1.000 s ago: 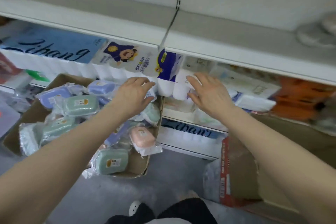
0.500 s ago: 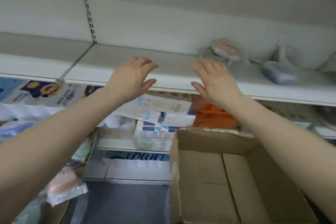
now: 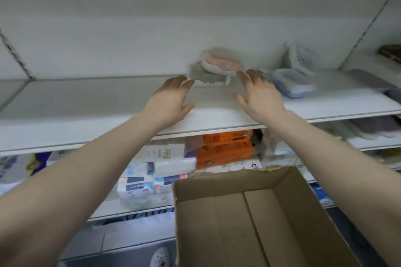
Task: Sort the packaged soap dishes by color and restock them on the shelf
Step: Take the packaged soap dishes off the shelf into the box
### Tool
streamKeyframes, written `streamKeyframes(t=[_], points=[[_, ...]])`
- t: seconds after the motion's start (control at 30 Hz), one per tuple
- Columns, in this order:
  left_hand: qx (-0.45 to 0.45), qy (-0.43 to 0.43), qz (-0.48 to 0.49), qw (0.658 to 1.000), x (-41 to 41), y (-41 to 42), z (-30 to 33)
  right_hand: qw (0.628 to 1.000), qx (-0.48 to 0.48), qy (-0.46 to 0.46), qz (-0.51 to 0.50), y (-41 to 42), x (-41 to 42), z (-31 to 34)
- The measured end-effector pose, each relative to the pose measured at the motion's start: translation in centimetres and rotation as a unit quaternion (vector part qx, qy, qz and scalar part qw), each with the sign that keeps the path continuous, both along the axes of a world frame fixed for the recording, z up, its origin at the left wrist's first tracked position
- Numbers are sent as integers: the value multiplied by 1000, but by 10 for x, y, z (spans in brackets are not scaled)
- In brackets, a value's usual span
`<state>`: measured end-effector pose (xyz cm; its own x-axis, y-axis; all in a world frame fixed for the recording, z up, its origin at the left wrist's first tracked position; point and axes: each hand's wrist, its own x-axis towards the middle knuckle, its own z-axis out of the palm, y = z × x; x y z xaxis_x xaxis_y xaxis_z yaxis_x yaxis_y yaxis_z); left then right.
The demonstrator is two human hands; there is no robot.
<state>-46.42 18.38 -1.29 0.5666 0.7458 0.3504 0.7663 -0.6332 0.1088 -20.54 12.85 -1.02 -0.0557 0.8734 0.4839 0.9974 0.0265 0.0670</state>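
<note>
A pink packaged soap dish (image 3: 221,62) lies on a grey-green one (image 3: 202,76) at the back of the white shelf (image 3: 97,106). To their right sits a blue packaged soap dish (image 3: 291,84), with a white one (image 3: 303,59) leaning behind it. My left hand (image 3: 171,102) hovers over the shelf just left of the pink and grey-green pair, fingers straight, holding nothing. My right hand (image 3: 260,97) is just right of that pair, also with spread fingers and nothing in it. Both hands are blurred by motion.
An open cardboard box (image 3: 271,182) stands below the hands at the lower right. The lower shelves hold tissue packs (image 3: 167,158) and an orange package (image 3: 225,147). A grey flat item (image 3: 368,80) lies at the shelf's far right.
The view swung right from the box of soap dishes and up to the shelf. Both hands rose and reached forward over the shelf, coming close on either side of the stacked pink and grey-green dishes.
</note>
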Motion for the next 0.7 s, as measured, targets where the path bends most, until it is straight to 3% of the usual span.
streamKeyframes(t=[0.13, 0.33, 0.5, 0.6, 0.7], points=[[-31, 15, -24, 999, 30, 41, -6, 999, 37, 8, -7, 39, 14, 3], [-62, 6, -56, 996, 52, 94, -17, 994, -74, 74, -33, 103, 9, 17], [-28, -19, -59, 998, 49, 107, -23, 969, -123, 216, -7, 114, 2, 24], [-18, -36, -43, 998, 46, 106, -21, 975, -170, 140, -37, 107, 3, 24], [-38, -58, -21, 997, 46, 100, -15, 961, -177, 197, -74, 103, 15, 3]])
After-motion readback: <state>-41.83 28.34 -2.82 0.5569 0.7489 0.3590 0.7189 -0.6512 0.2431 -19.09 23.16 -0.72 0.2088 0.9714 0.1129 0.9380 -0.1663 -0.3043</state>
